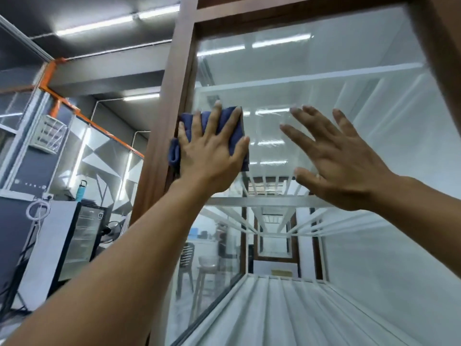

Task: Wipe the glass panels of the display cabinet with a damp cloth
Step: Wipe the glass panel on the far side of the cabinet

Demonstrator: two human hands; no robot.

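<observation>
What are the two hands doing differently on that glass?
The left hand presses a blue cloth to the glass panel; the right hand holds nothing. The left hand is beside the wooden frame, the right hand mid-panel. Both have straight, spread fingers.

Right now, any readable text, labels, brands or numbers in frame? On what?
None legible.
Too blurred to read: tag on the black glass-door fridge.
Too small to read: white marks on the dark panel, far left.
No print visible: blue cloth, wooden frame.
</observation>
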